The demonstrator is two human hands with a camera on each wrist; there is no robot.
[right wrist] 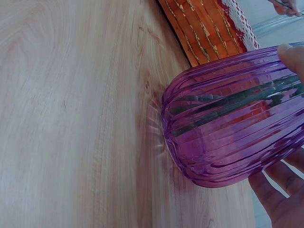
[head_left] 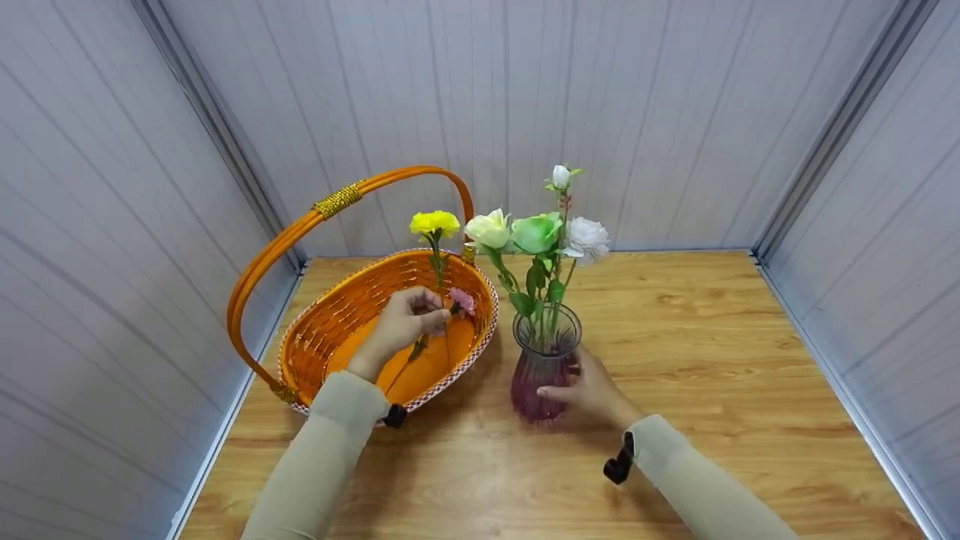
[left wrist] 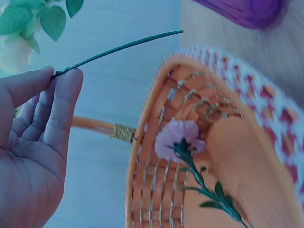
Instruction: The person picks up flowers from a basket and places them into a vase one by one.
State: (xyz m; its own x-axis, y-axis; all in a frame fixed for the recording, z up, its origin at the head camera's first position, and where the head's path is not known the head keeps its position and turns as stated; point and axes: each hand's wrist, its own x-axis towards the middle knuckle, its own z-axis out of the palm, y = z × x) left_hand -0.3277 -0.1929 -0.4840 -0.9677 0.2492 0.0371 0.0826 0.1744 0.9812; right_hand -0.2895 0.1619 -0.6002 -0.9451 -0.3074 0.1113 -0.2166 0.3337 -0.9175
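Note:
My left hand [head_left: 401, 326] is above the orange woven basket [head_left: 315, 341]. Its thumb and fingertips pinch the green stem [left wrist: 118, 48] of a yellow carnation [head_left: 433, 223]; the bloom stands upright above the hand. Inside the basket lies a pink carnation [left wrist: 178, 140], its bloom close behind the left fingers in the head view. The right hand [head_left: 592, 390] grips the side of a ribbed purple glass vase [right wrist: 228, 118], which stands on the table. Stems show through the glass. Out of the vase rise a green rose [head_left: 537, 232], a pale yellow rose [head_left: 489, 229] and white flowers [head_left: 587, 240].
A tall arched handle [head_left: 270, 259] with gold wrapping rises over the basket's left and back. The wooden table [head_left: 697, 352] is enclosed by pale panel walls [head_left: 637, 112] at the back and both sides. The vase stands just right of the basket.

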